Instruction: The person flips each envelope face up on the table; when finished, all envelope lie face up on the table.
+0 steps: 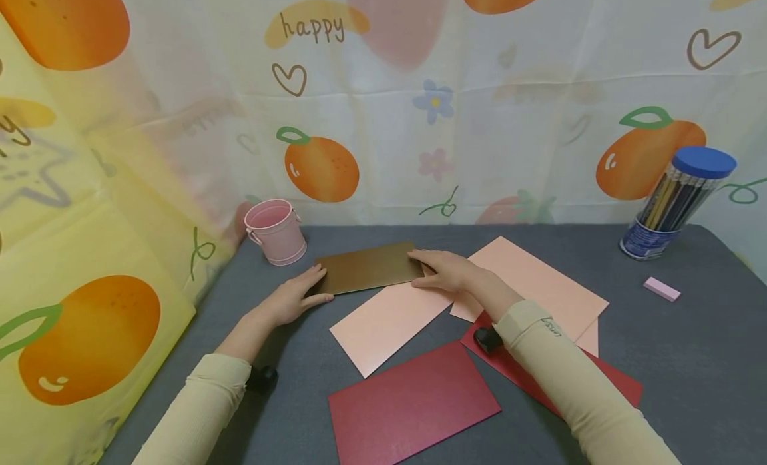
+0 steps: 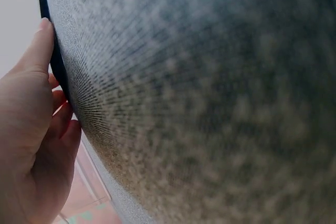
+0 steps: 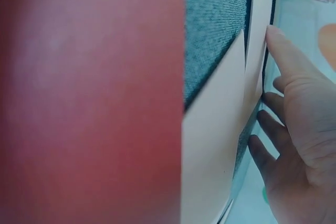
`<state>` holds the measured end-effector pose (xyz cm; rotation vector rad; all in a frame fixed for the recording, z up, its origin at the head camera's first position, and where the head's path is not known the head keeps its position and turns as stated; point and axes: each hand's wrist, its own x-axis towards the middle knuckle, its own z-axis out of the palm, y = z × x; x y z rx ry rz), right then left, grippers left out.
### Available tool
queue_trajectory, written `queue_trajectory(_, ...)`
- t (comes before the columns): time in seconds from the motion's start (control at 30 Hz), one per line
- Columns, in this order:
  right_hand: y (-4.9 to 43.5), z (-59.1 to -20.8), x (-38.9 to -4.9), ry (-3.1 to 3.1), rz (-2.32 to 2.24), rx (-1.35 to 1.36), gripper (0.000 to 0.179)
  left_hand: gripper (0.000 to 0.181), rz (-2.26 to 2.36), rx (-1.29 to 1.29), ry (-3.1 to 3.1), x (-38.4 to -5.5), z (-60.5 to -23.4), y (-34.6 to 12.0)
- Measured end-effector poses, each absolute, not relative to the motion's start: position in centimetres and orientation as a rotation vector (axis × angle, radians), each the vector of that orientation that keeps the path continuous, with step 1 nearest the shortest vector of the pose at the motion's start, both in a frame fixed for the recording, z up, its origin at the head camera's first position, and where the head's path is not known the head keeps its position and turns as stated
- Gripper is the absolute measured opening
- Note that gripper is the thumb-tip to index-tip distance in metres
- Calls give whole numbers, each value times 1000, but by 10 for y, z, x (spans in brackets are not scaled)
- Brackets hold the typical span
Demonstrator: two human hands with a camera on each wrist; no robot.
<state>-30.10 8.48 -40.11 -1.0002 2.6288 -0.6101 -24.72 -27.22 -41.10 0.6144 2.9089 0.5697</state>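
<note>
A flat gold-brown rectangular card or envelope (image 1: 367,268) lies toward the back of the grey table in the head view. My left hand (image 1: 293,298) touches its left end, fingers extended, thumb by the near corner. At its right end, my right hand (image 1: 446,273) rests with the index fingertip over the top and the thumb along the near edge. A pale pink sheet or envelope (image 1: 389,322) reaches out from under the brown piece. In the wrist views, both the left hand (image 2: 37,129) and the right hand (image 3: 299,124) have fairly straight fingers.
More pale pink sheets (image 1: 539,285) overlap at right, beside a red one (image 1: 611,375) partly under my right forearm. Nearer lies another red rectangle (image 1: 413,402). A pink bucket (image 1: 278,232), a pencil tub (image 1: 674,202) with blue lid and a pink eraser-like block (image 1: 662,289) stand around. Printed cloth (image 1: 383,118) hangs behind.
</note>
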Motion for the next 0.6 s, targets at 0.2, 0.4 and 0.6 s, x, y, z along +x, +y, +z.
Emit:
queue_trajectory(0.2,83,-402,-301,2635,-573,-1005,70,62,526,683,2956,-246,-407,-273)
queue_trajectory(0.4,82,-400,-300,2691,-584,-1027,62,54,503,687,3012,-244,-404,-272)
queue_trajectory(0.6,84,-397,-299,2789,-669,-1007,48,44,521,721,3105,-243,-400,-269)
